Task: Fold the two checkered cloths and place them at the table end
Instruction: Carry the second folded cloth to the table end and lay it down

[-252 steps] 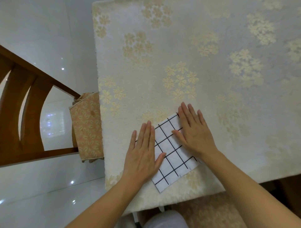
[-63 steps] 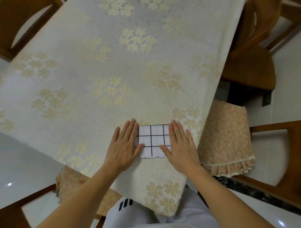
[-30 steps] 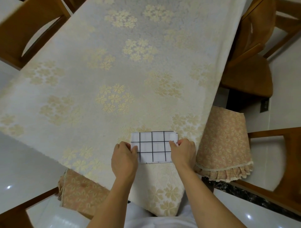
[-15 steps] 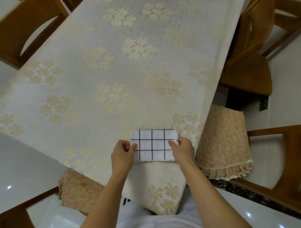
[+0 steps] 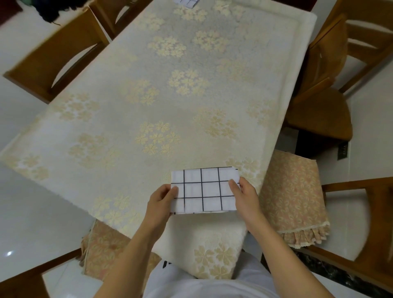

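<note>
Folded cloth (image 5: 205, 189) gripped at both short ends: left hand (image 5: 161, 202) pinched on left edge, right hand (image 5: 244, 195) pinched on right edge. Cloth held over near end of worktop (image 5: 131, 119). Second checkered cloth (image 5: 187, 2) seen at far end, mostly cut off by frame. Chairs (image 5: 319, 102) placed around worktop.

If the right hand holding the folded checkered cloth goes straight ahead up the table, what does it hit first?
Probably nothing nearby: ahead of the right hand, gripping the folded white black-grid cloth, lies only cream flower-patterned tablecloth. A second checkered cloth sits at the far end, left of that line. Height is unclear.
</note>
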A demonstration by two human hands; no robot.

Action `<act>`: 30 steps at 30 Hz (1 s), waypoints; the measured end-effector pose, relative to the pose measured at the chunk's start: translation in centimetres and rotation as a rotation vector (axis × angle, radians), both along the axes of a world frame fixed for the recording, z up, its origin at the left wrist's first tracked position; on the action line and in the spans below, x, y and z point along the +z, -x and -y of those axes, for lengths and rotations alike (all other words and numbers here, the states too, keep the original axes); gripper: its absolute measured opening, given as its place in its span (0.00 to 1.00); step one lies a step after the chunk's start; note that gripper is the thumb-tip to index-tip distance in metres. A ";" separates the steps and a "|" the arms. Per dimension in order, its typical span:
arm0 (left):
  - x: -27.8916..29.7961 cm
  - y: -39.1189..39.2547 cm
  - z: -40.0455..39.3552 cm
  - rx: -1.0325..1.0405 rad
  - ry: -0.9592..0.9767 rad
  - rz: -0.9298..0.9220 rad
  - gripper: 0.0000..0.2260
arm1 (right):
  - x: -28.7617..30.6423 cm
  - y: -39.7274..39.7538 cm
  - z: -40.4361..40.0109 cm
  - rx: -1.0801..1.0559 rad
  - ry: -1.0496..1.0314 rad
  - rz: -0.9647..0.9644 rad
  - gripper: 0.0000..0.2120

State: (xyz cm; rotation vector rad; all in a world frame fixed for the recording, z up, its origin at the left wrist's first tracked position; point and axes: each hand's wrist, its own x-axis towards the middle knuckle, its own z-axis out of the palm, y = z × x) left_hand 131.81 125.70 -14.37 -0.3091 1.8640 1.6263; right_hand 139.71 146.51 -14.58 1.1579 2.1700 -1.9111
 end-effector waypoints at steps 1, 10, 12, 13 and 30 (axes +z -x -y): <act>0.2 -0.1 0.0 -0.006 0.032 -0.049 0.13 | 0.2 0.0 0.1 -0.009 -0.029 -0.023 0.15; 1.4 -0.8 -0.6 -0.014 0.200 -0.303 0.11 | 0.6 -0.3 0.8 0.002 -0.241 -0.123 0.17; 1.7 -1.1 -0.8 0.013 0.199 -0.308 0.10 | 0.9 -0.3 0.5 0.035 -0.249 -0.141 0.17; 1.9 -1.2 -1.0 0.028 0.205 -0.305 0.10 | 0.9 -0.3 0.4 0.054 -0.254 -0.147 0.18; 4.1 -13.2 -4.0 0.572 0.443 -0.434 0.12 | 4.3 -1.6 -2.4 0.562 -0.293 -0.270 0.18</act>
